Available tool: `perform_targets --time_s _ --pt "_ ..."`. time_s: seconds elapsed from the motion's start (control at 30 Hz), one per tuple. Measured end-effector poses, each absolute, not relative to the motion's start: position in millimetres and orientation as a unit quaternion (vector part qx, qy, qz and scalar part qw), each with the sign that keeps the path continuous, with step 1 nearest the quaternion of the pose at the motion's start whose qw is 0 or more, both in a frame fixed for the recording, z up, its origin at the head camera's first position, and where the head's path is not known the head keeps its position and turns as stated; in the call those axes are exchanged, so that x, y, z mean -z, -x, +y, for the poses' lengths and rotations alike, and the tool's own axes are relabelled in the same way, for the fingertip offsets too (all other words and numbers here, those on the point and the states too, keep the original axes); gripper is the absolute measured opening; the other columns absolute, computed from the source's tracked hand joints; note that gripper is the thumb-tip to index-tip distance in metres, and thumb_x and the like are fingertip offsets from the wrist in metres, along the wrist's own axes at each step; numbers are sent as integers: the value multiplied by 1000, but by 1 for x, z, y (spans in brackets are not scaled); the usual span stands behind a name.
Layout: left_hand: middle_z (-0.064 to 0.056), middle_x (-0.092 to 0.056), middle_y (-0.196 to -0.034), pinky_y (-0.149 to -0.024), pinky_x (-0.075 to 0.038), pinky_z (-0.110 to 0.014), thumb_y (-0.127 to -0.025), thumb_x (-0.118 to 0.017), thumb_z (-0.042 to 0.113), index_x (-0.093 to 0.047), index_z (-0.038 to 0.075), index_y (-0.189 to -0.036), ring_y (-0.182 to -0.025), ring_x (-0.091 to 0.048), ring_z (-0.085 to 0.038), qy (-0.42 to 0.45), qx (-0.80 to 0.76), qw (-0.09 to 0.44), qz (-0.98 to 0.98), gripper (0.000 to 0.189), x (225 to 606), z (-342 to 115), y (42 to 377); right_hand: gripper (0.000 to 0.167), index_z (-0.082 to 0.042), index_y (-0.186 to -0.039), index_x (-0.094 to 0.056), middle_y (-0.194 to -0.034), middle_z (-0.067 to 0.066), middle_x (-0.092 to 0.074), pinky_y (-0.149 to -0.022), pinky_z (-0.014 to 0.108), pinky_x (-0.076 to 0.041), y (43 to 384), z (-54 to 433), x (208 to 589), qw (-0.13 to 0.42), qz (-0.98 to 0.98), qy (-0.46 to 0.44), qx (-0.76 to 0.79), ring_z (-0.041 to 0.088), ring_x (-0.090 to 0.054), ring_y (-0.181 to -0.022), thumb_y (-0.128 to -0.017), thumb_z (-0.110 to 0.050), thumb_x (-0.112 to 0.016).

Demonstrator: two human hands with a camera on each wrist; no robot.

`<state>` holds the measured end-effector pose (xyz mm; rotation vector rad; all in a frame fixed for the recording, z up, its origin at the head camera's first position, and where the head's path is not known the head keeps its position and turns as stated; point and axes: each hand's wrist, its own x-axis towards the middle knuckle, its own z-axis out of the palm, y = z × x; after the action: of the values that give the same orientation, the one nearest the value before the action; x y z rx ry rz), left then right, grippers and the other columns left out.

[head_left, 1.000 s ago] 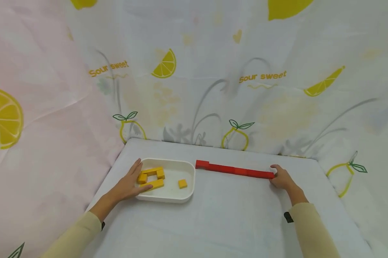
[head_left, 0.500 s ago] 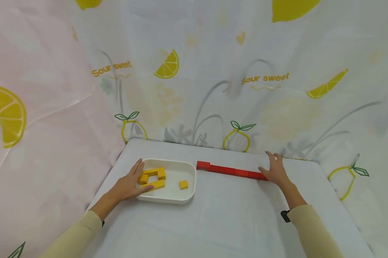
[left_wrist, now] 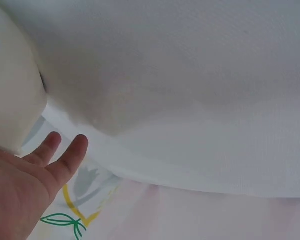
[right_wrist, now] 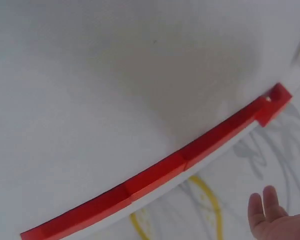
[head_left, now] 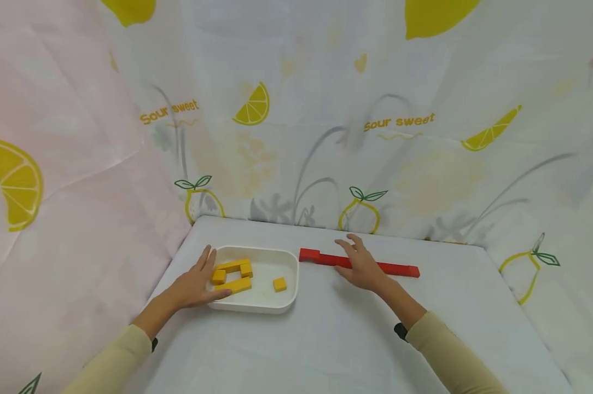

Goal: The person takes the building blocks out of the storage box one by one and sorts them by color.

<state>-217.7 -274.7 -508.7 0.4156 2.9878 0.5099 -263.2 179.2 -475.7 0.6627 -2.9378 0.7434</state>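
My left hand [head_left: 193, 285] rests on the left end of a white plastic tray [head_left: 289, 262], its fingers extended along the rim and its thumb reaching over the front side. Inside the tray, several yellow blocks [head_left: 236, 285] form a small rectangle beside that hand, and a single yellow cube [head_left: 279, 284] lies further right. A row of red blocks [head_left: 397, 268] stretches to the right of the tray, with a taller block [head_left: 309, 255] at its left end. Over the middle of this row my right hand [head_left: 364, 269] hovers with spread fingers, holding nothing and hiding part of it.
A white cloth covers the table [head_left: 326, 339]. Behind it hangs a lemon-print curtain [head_left: 296, 164], close to the table's back edge, and a pinkish cloth [head_left: 89, 230] rises along the left side.
My right hand has let go of the right end of the red row and moved left to over its middle. The left hand stays at the tray.
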Motion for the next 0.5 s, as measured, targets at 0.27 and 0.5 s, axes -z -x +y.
perform_targets --time_s 0.27,0.5 --pt "-29 -9 -163 -112 -31 -65 -79 -63 72 5 -3 -156 -145 -27 -48 -110 -228 91 963 127 518 -277 217 65 -17 -145 -46 -154 14 -36 -94 43 -56 245 125 477 4 -928 -299 -223 28 -57 -124 -87 -24 -76" --pt "-27 5 -164 -115 -26 -65 -80 -65 69 7 -2 -156 -149 -15 -48 -120 -243 75 960 127 520 -279 218 56 -20 -141 -49 -148 11 -44 -98 37 -55 237 75 473 -4 -903 -379 -202 24 -56 -122 -90 -23 -72"
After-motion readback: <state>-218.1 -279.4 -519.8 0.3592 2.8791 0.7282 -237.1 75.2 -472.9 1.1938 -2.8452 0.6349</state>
